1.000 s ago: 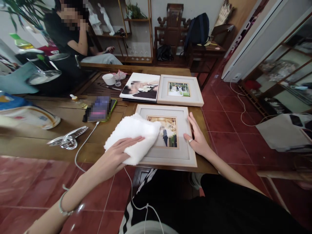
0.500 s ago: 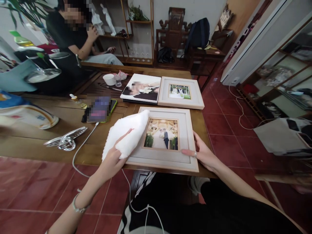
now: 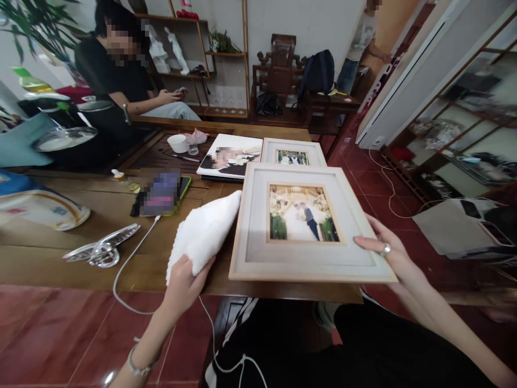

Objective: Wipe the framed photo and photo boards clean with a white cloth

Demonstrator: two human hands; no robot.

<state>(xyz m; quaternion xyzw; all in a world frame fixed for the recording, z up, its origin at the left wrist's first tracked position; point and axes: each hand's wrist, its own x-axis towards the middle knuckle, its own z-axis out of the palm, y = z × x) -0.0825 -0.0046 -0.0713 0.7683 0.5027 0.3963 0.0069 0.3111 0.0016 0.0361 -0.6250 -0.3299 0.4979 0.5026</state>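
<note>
My right hand (image 3: 385, 250) grips the right edge of a pale wooden picture frame (image 3: 252, 226), its thumb on the front and the other fingers behind. The frame is raised off the table and tilted, with a wedding photo (image 3: 305, 214) at its centre. In my left hand (image 3: 188, 283) is a white fluffy cloth (image 3: 208, 231), bunched and just left of the frame. Behind the raised frame lie a second picture frame (image 3: 315, 146), partly covered by it, and a white photo panel (image 3: 236, 153) showing a couple.
On the wooden table (image 3: 161, 264) are a silver winged ornament (image 3: 103, 245), a phone (image 3: 161, 194) with a white cable, a small dropper bottle (image 3: 127, 180), a white cup (image 3: 177, 143) and a blue-white package (image 3: 40, 202). A seated person (image 3: 109, 70) holds a phone; another person (image 3: 359, 43) stands behind.
My right hand has lifted the frame off the table, to the right and toward me. The cloth no longer overlaps it. The seated person's hand has lowered, and a standing person has appeared.
</note>
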